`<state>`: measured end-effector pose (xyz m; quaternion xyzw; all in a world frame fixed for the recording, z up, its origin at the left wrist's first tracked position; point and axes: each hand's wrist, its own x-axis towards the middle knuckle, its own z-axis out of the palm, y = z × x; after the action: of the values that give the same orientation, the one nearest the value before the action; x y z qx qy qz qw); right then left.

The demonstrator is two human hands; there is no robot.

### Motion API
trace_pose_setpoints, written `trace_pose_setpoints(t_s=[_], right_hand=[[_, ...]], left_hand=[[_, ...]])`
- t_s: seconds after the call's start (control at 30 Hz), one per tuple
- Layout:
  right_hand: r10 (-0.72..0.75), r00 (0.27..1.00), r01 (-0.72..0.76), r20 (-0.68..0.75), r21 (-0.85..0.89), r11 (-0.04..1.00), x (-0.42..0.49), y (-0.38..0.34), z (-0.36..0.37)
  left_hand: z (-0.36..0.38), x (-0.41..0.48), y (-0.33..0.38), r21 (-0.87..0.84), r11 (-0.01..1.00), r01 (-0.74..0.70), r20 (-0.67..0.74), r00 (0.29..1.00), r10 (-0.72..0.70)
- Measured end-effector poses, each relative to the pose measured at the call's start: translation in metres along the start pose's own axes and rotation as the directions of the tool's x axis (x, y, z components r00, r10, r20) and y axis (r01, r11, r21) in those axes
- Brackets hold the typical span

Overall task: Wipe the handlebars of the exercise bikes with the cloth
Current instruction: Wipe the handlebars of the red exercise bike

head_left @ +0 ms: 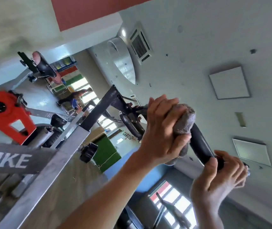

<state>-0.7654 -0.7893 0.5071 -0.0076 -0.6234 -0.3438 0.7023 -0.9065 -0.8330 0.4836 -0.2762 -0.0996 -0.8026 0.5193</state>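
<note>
Two hands are on the job: the left hand (pixel 161 129) has its grip clamped round a grey cloth (pixel 184 119), bunched and wrapped over the black handlebar (pixel 199 142), fingers curled over the top, thumb tucked beneath. Lower right in the view, the right hand (pixel 219 177) has its grip closed on the bar's near end, and I'd say it is steadying it. The view is tipped hard over, with the ceiling off to the right, the silver bike frame (pixel 49 162) with its BIKE lettering rising from the near left, and a red housing (pixel 8 113) at the left edge. The handlebar sits right of centre, and the cloth lies on it between the right hand and the stem. That cloth looks soft, thick and light, so it should mould round the tube and slide along it. The bar looks stiff, smooth and a touch glossy, likely slippery. It's fixed to the bike, so there's no weight to carry, only pressure to apply. Best hold, by my judgement: cloth squeezed right round the tube, other hand bracing the bare end.
</note>
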Motion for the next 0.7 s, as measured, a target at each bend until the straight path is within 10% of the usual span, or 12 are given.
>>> trace_pose_setpoints(t_s=[0.23, 0.47, 0.7], right_hand=[[0.046, 0.998, -0.048, 0.034, 0.051, 0.998, 0.002, -0.008, -0.005], [0.043, 0.997, -0.047, 0.057, 0.075, 0.996, 0.001, -0.005, -0.006], [0.012, 0.996, -0.026, 0.086, 0.156, 0.987, 0.004, -0.006, -0.007]], left_hand=[[-0.01, -0.01, -0.04, -0.176, 0.933, 0.313, 0.072, 0.95, -0.305], [-0.011, 0.004, -0.009, -0.071, 0.994, 0.083, 0.067, 0.995, -0.078], [-0.025, 0.004, -0.017, -0.028, 0.979, 0.202, 0.19, 0.963, -0.193]])
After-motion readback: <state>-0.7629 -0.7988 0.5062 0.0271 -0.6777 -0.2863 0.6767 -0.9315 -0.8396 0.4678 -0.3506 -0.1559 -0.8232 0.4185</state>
